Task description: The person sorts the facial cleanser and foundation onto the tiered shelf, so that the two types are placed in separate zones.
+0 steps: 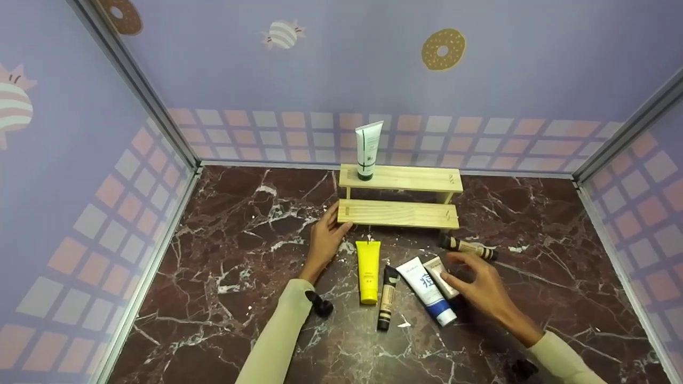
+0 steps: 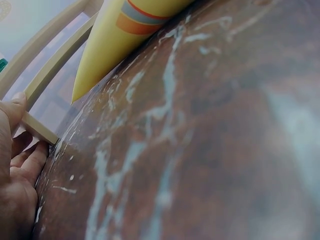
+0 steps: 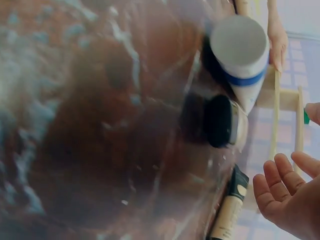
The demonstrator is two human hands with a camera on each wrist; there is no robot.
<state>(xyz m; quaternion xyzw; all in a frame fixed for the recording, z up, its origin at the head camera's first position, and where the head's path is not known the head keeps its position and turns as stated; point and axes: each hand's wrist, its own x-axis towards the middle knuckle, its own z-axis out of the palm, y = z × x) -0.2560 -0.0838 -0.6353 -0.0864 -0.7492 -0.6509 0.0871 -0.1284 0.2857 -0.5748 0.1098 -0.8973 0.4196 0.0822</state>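
A two-step wooden rack (image 1: 400,214) stands by the back wall. My left hand (image 1: 324,239) holds the left end of its lower step, thumb in front and fingers round the side. On the upper step a white tube (image 1: 368,149) stands upright on its dark cap. My right hand (image 1: 480,285) hovers over a small beige tube (image 1: 436,271), fingers spread and slightly bent, holding nothing in the right wrist view. Beside that lies a white tube with a blue band (image 1: 427,290). A black-and-tan tube (image 1: 469,248) lies just beyond the right hand.
A yellow tube (image 1: 368,272) lies in front of the rack, with another black-and-tan tube (image 1: 388,298) to its right. All rest on a dark red marbled tabletop (image 1: 240,320). Patterned lilac panels (image 1: 341,64) enclose the back and both sides.
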